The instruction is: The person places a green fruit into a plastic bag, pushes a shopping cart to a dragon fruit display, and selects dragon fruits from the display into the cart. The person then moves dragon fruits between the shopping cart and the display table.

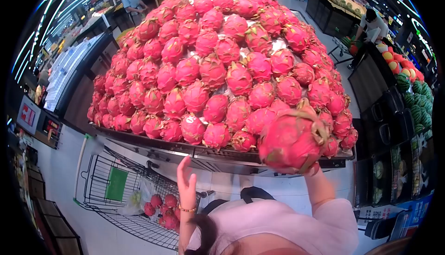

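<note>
A large dragon fruit (291, 141), pink-red with greenish scales, is raised close to the camera on the right. My right hand (313, 168) holds it from below, and most of its fingers are hidden behind the fruit. My left hand (187, 185), with a beaded bracelet at the wrist, is up in front of the display's edge. Its fingers are stretched out and nothing is in them. Beyond both hands rises a big heap of dragon fruits (197, 96); one near the front edge bears a white sticker.
A wire shopping cart (99, 199) stands at the lower left, with several dragon fruits (169, 211) and a clear bag (135, 203) inside. Watermelons (419, 104) lie at the right. One person (132, 0) stands at the back left, another (372, 25) at the back right.
</note>
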Motion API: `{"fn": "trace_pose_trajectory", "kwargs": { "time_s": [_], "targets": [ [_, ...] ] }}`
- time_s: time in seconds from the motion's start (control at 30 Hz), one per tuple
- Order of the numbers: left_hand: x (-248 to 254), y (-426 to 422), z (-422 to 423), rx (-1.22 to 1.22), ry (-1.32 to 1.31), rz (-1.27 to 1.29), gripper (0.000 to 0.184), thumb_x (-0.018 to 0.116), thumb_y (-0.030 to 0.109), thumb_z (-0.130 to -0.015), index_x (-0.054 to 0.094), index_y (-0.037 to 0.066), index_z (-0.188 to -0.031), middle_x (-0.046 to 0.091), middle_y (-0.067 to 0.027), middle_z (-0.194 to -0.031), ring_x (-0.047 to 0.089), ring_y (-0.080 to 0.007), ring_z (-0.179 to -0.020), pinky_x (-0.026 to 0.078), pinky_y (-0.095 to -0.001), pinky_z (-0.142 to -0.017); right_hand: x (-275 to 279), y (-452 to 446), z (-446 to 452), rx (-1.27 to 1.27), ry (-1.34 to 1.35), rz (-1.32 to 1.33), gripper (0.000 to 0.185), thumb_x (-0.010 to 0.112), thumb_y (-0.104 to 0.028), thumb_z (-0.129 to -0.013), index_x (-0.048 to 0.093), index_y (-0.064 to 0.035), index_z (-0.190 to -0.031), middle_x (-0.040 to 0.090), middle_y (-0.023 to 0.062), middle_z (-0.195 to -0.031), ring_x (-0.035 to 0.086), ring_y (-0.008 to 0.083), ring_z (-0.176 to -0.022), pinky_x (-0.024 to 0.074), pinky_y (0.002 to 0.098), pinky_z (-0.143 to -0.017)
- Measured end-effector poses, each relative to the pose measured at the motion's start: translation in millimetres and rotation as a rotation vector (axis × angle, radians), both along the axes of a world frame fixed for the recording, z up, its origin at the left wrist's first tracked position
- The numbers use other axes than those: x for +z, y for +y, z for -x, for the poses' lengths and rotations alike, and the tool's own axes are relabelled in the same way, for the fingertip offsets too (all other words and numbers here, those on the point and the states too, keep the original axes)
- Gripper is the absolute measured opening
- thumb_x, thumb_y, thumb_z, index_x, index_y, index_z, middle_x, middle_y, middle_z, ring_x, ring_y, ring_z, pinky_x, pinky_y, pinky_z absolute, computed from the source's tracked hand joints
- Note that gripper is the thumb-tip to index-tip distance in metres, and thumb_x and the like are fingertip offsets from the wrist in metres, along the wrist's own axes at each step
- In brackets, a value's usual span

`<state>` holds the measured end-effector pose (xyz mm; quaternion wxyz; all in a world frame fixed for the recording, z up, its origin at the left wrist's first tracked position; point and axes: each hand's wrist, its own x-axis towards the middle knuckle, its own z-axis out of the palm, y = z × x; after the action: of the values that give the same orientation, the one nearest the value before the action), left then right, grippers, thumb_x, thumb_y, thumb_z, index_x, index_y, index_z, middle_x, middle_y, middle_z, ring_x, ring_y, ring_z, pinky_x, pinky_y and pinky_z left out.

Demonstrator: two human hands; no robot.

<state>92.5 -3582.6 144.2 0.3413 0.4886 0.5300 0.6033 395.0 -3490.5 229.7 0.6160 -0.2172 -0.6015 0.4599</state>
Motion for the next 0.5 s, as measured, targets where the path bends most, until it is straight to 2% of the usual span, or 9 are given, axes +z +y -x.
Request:
{"fn": "trace_pose_trajectory", "kwargs": {
  "time_s": [0.03,0.1,0.17,0.2,0.23,0.33,0.43,0.47,0.5],
  "targets": [
    [11,-2,2,-0.167,-0.066,-0.046,0.06,0.054,0.028,-0.085,0.032,0.002,-0.135,0.037,-0.0133,-0.138,0.036,-0.0253,-0.128,0.029,-0.0388,-0.103,-15,-10,25,0.102,0.052,0.086,0.097,0.075,-0.04,-0.069,0.018,-0.0058,-0.139,0.034,0.0135,-0.136,0.037,0.0253,-0.125,0.0298,0.0417,-0.106],
    [31,-10,3,-0.386,-0.307,-0.055,0.094,0.058,0.061,-0.076,0.021,0.004,-0.141,0.026,-0.0154,-0.144,0.031,-0.0299,-0.13,0.028,-0.0418,-0.103,-36,-34,78,0.276,0.114,0.231,0.1,0.077,-0.036,-0.066,0.017,-0.006,-0.14,0.032,0.0135,-0.137,0.036,0.0249,-0.126,0.0287,0.0409,-0.106],
    [40,-24,15,-0.493,-0.542,-0.004,0.114,0.062,0.07,-0.064,0.01,0.007,-0.144,0.016,-0.0152,-0.148,0.024,-0.0302,-0.134,0.026,-0.0434,-0.106,-51,-59,129,0.379,0.099,0.29,0.112,0.086,-0.024,-0.055,0.015,-0.0065,-0.14,0.028,0.0137,-0.138,0.032,0.024,-0.128,0.0256,0.0382,-0.107],
    [39,-31,25,-0.501,-0.602,0.008,0.117,0.064,0.071,-0.062,0.009,0.007,-0.144,0.016,-0.0144,-0.148,0.022,-0.0289,-0.135,0.025,-0.043,-0.107,-46,-63,147,0.424,-0.145,0.147,0.108,0.085,-0.017,-0.055,0.017,-0.0076,-0.139,0.027,0.0142,-0.138,0.031,0.0227,-0.128,0.0254,0.0363,-0.106],
    [35,-42,37,-0.501,-0.672,0.022,0.121,0.065,0.071,-0.059,0.007,0.008,-0.144,0.016,-0.0135,-0.148,0.021,-0.0276,-0.135,0.024,-0.0427,-0.108,-43,-78,169,0.439,-0.146,0.209,0.105,0.084,-0.012,-0.054,0.021,-0.0098,-0.138,0.028,0.0144,-0.138,0.031,0.024,-0.128,0.0261,0.0363,-0.106],
    [-2,-83,71,-0.524,-0.898,0.107,0.124,0.069,0.067,-0.059,0.002,0.009,-0.145,0.017,-0.0085,-0.147,0.021,-0.0215,-0.136,0.025,-0.0403,-0.108,-66,-99,220,0.515,-0.227,0.041,0.099,0.082,-0.005,-0.051,0.028,-0.0111,-0.134,0.028,0.0172,-0.138,0.031,0.0288,-0.128,0.028,0.039,-0.104],
    [-32,-118,99,-0.446,-1.115,0.137,0.117,0.072,0.061,-0.063,0.004,0.01,-0.145,0.028,-0.0077,-0.143,0.033,-0.021,-0.13,0.034,-0.0377,-0.104,-87,-119,257,0.549,-0.472,-0.088,0.101,0.084,-0.009,-0.05,0.028,-0.0119,-0.133,0.031,0.0208,-0.135,0.034,0.0349,-0.126,0.0281,0.0416,-0.105],
    [-48,-130,108,-0.415,-1.157,0.087,0.111,0.071,0.057,-0.067,0.007,0.011,-0.145,0.032,-0.0074,-0.141,0.038,-0.0203,-0.126,0.038,-0.0368,-0.101,-89,-124,269,0.587,-0.59,-0.101,0.104,0.084,-0.012,-0.052,0.024,-0.0112,-0.137,0.031,0.02,-0.137,0.035,0.0368,-0.124,0.0288,0.045,-0.104],
    [-65,-141,112,-0.333,-1.205,0.041,0.102,0.068,0.055,-0.071,0.012,0.012,-0.144,0.032,-0.0087,-0.141,0.039,-0.022,-0.126,0.039,-0.0399,-0.1,-89,-131,281,0.599,-0.72,-0.1,0.105,0.084,-0.012,-0.053,0.022,-0.011,-0.138,0.03,0.0192,-0.138,0.035,0.0368,-0.125,0.0297,0.0461,-0.104]
  ]
}}
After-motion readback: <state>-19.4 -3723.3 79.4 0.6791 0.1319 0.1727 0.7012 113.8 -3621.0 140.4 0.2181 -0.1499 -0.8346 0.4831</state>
